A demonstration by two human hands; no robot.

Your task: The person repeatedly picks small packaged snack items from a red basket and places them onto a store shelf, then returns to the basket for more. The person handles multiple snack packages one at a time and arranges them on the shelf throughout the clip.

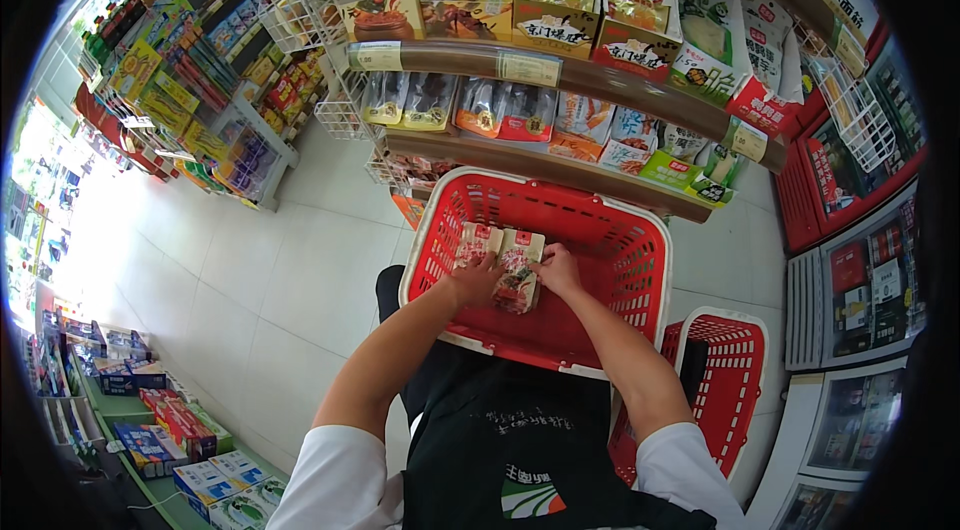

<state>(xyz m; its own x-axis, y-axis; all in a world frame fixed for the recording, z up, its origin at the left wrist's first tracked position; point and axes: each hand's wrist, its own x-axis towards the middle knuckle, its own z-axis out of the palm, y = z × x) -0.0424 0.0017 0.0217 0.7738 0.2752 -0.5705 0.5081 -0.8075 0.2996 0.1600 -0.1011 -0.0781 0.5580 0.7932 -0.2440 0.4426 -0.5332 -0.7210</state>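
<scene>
A red plastic shopping basket (555, 335) with a white rim is right in front of my body. Two stacks of printed food packets lie side by side in its left half: a left packet (474, 239) and a right packet (523, 260). My left hand (476, 282) lies over the lower part of the left packet, and its fingertips reach the right packet's left edge. Whether it grips either one is not clear. The curled fingers of my right hand (559, 269) pinch the right packet's right edge. The basket's right half shows bare red floor.
Tiered shelves (525, 155) of bagged snacks stand just beyond the basket. A second red basket (727, 380) sits on the floor to my right, near glass-door coolers (870, 275). At left are a wire-sided display rack (259, 155) and a low green shelf (142, 410) holding boxes.
</scene>
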